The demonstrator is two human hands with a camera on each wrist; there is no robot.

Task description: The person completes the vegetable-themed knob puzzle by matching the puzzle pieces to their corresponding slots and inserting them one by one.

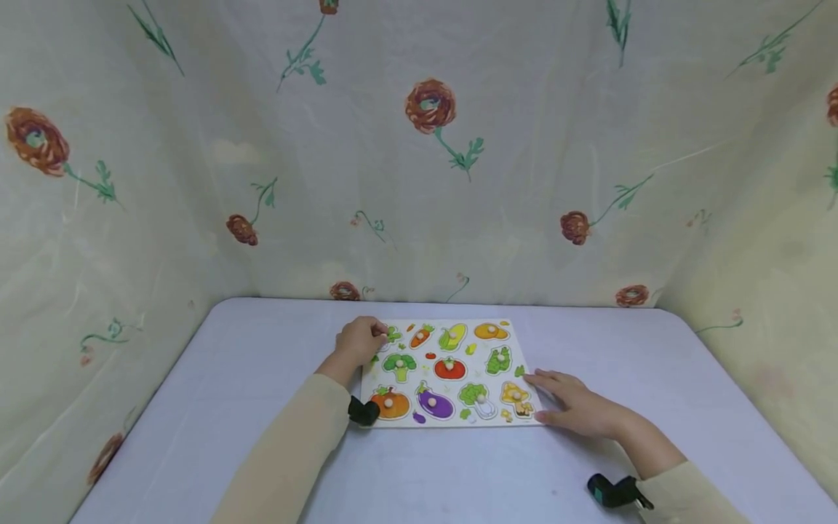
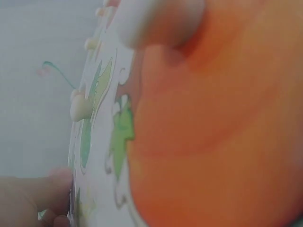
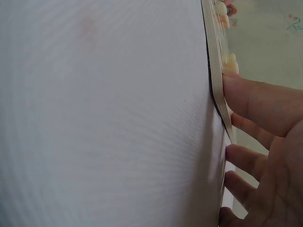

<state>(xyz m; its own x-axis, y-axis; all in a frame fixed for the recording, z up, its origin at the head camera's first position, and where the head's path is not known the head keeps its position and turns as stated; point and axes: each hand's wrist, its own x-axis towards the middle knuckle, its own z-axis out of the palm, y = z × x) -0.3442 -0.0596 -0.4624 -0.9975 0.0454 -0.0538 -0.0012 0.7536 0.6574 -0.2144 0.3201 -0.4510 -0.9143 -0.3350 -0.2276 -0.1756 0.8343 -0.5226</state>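
Observation:
A white wooden knob puzzle board (image 1: 465, 423) with vegetable pieces lies flat on the table. At its far left corner my left hand (image 1: 358, 340) pinches a green puzzle piece (image 1: 393, 334), mostly covered by the fingers. The left wrist view shows these fingertips (image 2: 59, 182) at the board's face, beyond the large orange pumpkin piece (image 2: 203, 132). My right hand (image 1: 579, 407) rests on the board's right edge, fingers spread. Its thumb (image 3: 255, 101) touches the near right corner in the right wrist view, next to the mushroom piece (image 1: 516, 399).
Other knobbed pieces sit in the board: broccoli (image 1: 399, 366), tomato (image 1: 449, 368), eggplant (image 1: 435, 402), corn (image 1: 452, 336) and carrot (image 1: 421, 335). A white cloth covers the table (image 1: 262, 364). Flowered curtains (image 1: 497, 233) hang behind and at both sides.

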